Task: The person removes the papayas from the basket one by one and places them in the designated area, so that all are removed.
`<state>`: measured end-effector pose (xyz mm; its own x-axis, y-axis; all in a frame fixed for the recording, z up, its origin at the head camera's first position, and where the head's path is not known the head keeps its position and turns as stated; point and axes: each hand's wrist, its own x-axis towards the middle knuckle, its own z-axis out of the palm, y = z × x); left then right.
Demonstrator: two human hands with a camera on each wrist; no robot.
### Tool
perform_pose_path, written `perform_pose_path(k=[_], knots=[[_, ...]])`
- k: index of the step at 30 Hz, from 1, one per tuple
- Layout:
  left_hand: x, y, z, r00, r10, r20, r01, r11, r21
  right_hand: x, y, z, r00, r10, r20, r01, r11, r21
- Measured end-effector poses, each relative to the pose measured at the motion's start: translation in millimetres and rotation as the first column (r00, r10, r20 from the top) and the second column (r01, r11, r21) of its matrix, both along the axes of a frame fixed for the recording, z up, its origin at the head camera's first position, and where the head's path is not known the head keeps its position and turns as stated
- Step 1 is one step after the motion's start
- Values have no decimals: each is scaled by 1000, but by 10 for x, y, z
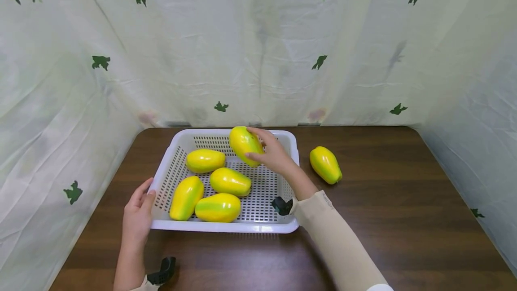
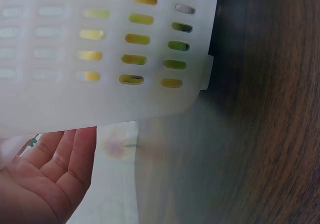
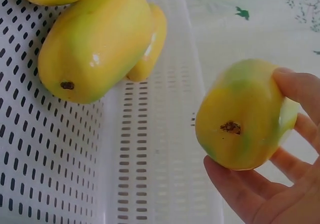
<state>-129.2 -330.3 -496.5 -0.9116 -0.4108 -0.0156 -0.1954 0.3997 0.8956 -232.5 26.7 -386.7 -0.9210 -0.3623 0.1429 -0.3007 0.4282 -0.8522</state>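
Note:
A white perforated plastic basket (image 1: 266, 227) stands on the table with several yellow-green papayas (image 1: 230, 181) lying in its left and middle part. My left hand (image 1: 137, 217) grips the basket's left rim; in the left wrist view its fingers (image 2: 75, 164) reach up to the rim from outside. Over the back of the basket, my right hand (image 1: 274, 152) holds another papaya (image 1: 244, 145) between thumb and fingers. The right wrist view shows this held papaya (image 3: 240, 121) with its brown stem end facing the camera, above the basket's side wall.
One more papaya (image 1: 325, 165) lies on the brown wooden table (image 1: 383, 219) to the right of the basket. A pale curtain (image 1: 258, 48) with leaf and bird prints hangs behind and along both sides of the table.

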Motion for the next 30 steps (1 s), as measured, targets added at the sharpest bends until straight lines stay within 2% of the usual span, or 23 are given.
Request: perform_pose_path(k=[1,5,6,7,9,13,16,20,24,28,30], knots=[[1,-3,-11,1000,0,-7,0,1000,1,9,13,12,1000,1,-10,-1,1000,-5],[137,245,413,1000,-9,9,9,999,43,67,95,88,999,-7,-38,6,1000,-27],[167,306,501,1000,-8,14,8,999,44,80,124,104,999,-8,-50,6,999,-40],[173,319,527,1000,-12,21,11,999,37,95,154,122,998,-8,-60,5,998,-55],[174,309,514,1000,-18,17,18,1000,22,123,215,159,997,-18,-81,11,996,-84],[144,232,409,1000,-20,21,20,1000,17,165,330,220,990,-45,-134,27,991,-129],[146,235,405,1000,-1,20,0,1000,31,210,407,278,987,-73,-140,52,987,-149],[192,335,550,1000,7,26,-8,1000,28,262,513,357,986,-93,-137,66,979,-192],[225,411,670,999,0,43,-1,1000,25,285,658,377,978,-113,-173,74,974,-213],[227,399,654,1000,-10,28,10,1000,27,318,837,358,966,-169,-198,129,972,-199],[209,348,582,1000,-19,9,18,999,28,336,936,338,959,-207,-196,171,968,-185]])
